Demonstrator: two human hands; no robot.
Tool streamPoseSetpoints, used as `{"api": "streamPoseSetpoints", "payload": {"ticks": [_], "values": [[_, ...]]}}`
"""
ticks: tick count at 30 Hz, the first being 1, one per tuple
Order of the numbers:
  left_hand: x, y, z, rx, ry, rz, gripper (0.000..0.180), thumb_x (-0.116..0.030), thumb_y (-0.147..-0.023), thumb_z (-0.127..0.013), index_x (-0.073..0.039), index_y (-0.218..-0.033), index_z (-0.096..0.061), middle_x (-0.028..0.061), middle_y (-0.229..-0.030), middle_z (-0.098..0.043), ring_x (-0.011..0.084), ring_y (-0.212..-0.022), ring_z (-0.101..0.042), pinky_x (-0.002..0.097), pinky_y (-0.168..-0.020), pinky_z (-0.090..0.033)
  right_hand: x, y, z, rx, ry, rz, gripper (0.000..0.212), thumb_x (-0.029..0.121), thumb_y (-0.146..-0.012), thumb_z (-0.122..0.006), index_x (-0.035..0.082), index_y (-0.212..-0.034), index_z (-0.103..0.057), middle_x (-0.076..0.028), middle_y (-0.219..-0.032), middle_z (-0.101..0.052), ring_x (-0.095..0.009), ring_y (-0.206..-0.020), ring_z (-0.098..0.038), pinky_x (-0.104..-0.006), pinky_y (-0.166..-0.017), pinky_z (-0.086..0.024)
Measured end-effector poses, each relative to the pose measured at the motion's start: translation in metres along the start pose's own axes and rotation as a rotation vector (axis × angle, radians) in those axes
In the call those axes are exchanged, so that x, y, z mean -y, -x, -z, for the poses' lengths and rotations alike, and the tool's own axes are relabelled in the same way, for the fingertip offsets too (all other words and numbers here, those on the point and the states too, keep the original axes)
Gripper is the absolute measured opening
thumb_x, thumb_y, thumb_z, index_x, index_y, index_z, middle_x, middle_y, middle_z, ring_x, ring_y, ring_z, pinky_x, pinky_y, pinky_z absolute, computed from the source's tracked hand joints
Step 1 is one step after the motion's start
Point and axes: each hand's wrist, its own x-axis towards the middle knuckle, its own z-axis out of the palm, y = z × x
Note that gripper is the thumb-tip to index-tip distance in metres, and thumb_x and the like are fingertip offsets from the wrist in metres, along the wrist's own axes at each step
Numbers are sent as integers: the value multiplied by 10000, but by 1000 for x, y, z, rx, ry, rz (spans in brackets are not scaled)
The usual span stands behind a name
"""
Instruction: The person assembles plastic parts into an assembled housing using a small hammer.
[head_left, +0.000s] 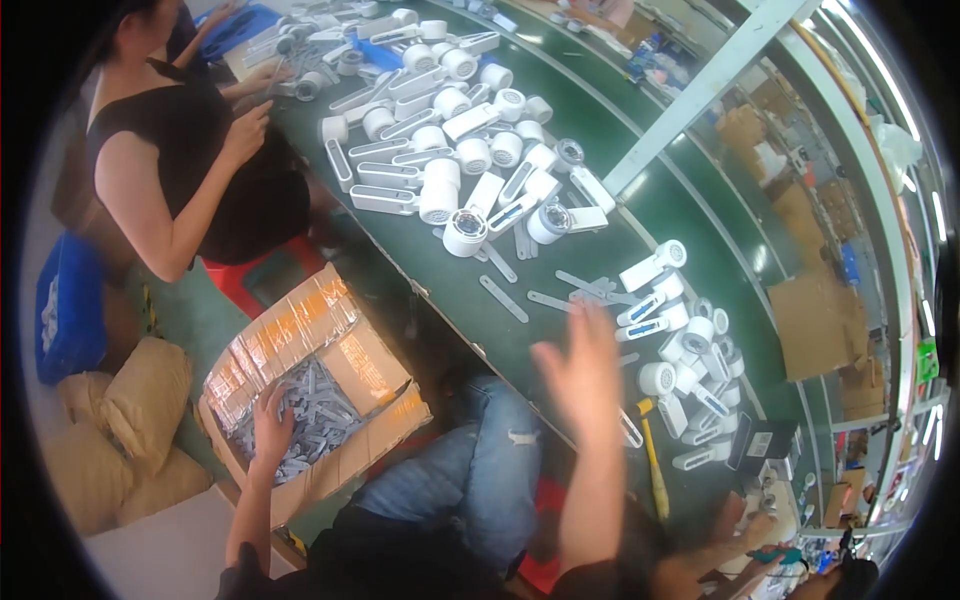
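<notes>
Diagonally across the view, a long green worktable [450,275], bearing most of the work in two groups. Below its near edge, an open cardboard box [290,325] with shiny tape along the flaps, holding a deep heap of grey strips [325,410]: by the look of it, much of the supply left to take out.

On the far stretch of table, a large pile of white round-headed units [440,190] with flat handles, some heads at its near end showing open interiors. Nearer, to the right, a smaller cluster of similar units [657,378], a few with blue visible in the handle slots. Judging by these, work partway along rather than nearly finished; impossible to tell which group counts as done.

Left hand [272,425] inside the box, resting on the strips with fingers loosely extended; any grip under the palm hidden, so impossible to tell. Right hand [583,360] over the table between the two groups, blurred, open with thumb apart from fingers, nothing visibly held; contact with the table unclear.

Right of that hand, a yellow-handled hammer [655,465], lying unheld. Smallest, a scatter of loose strips [503,298] on the green surface, several just beyond the right fingertips, apparently not yet fitted to anything.
</notes>
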Motion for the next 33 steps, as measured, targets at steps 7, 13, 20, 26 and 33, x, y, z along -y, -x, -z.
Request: {"api": "streamPoseSetpoints", "payload": {"ticks": [7,13,20,26,33], "values": [[-182,-92,3,-9,158,-423,402,14,-884,-719,-13,-1282,-670,196,-1367,-651,413,-1268,-604,488,-1075,-500,-125,-104,8,301,454,67,649,-42,-798,-678,7,-1436,-572,-216,-1421,-573,-404,-1290,-571,-476,-1093,-499],[-338,-180,-23,81,298,-802,537,-121,-874,-787,-85,-1390,-641,133,-1442,-582,341,-1251,-593,448,-1056,-494,-122,-117,1,245,374,144,699,-90,-789,-647,84,-1460,-552,-184,-1344,-559,-407,-1150,-655,-472,-971,-576],[-356,-224,-61,310,314,-840,364,-189,-877,-802,-60,-1208,-721,114,-1307,-615,318,-1215,-573,438,-1033,-467,-113,-134,8,342,246,334,526,-73,-798,-642,49,-1307,-604,-163,-1245,-594,-370,-1130,-647,-469,-958,-558],[-362,-230,-66,67,196,-969,212,-157,-875,-782,-83,-1054,-695,62,-1149,-667,283,-1124,-624,408,-975,-459,-121,-156,-5,416,105,253,377,-23,-863,-660,42,-1231,-615,-150,-1235,-640,-393,-1158,-589,-480,-1003,-493],[-407,-234,-85,112,207,-927,366,-189,-856,-786,-81,-1170,-633,87,-1132,-662,317,-1040,-669,425,-907,-532,-138,-151,-24,166,203,213,380,-26,-922,-569,6,-1301,-561,-220,-1281,-599,-436,-1193,-569,-516,-1024,-450]]}}
